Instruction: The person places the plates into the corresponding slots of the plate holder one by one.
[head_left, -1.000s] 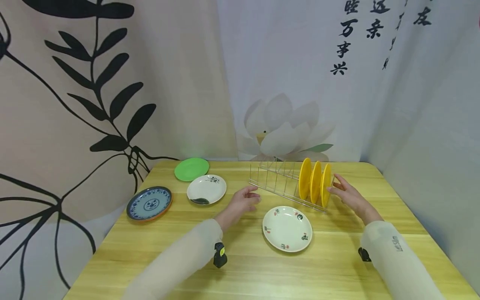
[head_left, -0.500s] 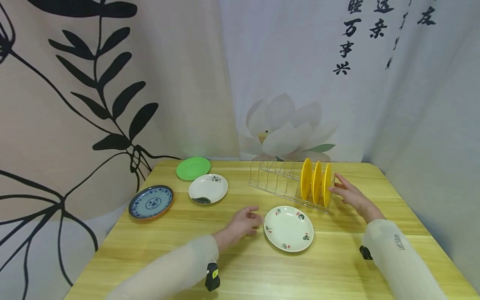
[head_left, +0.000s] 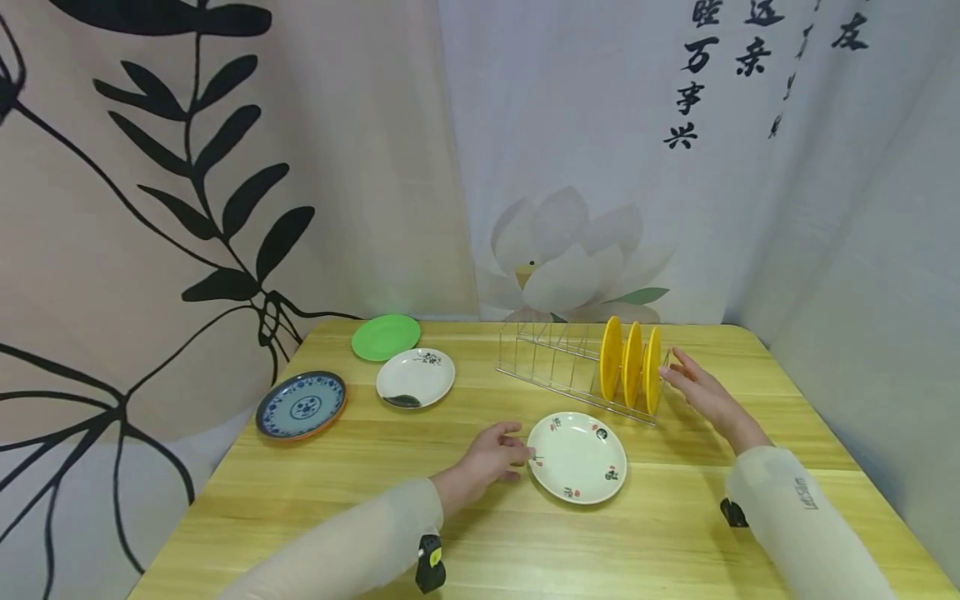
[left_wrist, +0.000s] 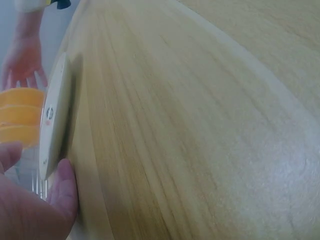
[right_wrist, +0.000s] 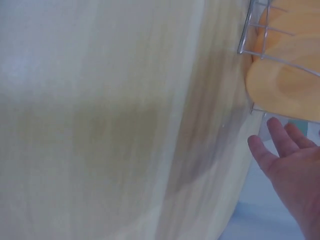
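Note:
A white plate [head_left: 577, 458] with small red and dark motifs lies on the table. My left hand [head_left: 487, 461] is at its left rim, with a fingertip over or against the edge; whether it touches is hard to tell. In the left wrist view the thumb and fingers [left_wrist: 65, 192] stand apart around the near end of the plate [left_wrist: 54, 117]. My right hand [head_left: 705, 392] is beside the right end of a wire dish rack [head_left: 551, 375], fingers extended. Its fingers [right_wrist: 282, 140] are close to the outermost yellow plate [head_left: 653, 371]; contact is unclear. Three yellow plates stand upright in the rack.
Toward the left of the table lie a blue patterned plate [head_left: 302, 406] with an orange-brown rim below it, a white plate with a dark floral print [head_left: 415, 378] and a green plate [head_left: 386, 337]. Curtains [head_left: 360, 167] hang behind the table [head_left: 360, 492].
My left hand has come back from near the rack toward me, then slightly right to the white plate's left rim. My right hand has stayed by the rack's right end.

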